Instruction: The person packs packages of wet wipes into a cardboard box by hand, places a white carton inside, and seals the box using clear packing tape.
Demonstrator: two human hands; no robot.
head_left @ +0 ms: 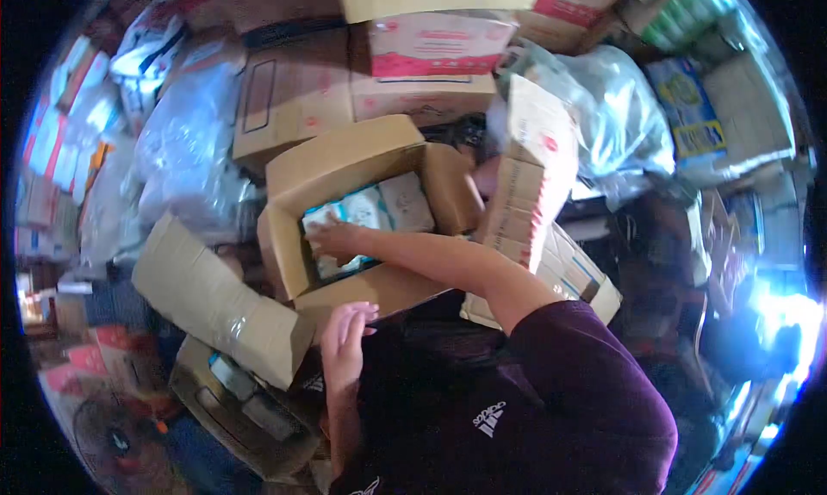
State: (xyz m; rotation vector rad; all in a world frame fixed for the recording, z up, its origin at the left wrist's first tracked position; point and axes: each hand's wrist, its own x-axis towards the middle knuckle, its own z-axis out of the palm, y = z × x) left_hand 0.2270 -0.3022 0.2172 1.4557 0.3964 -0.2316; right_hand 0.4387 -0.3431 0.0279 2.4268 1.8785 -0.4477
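The person's right hand (338,241) reaches into an open, rectangular brown cardboard box (342,161), its fingers bent over a white-and-teal wrapped packet (360,209); whether they grip it cannot be told. The packet lies inside the box, beside a greyish-white packet (405,204). The left hand (345,344), loosely half-curled, is raised near the box's edge closest to the body.
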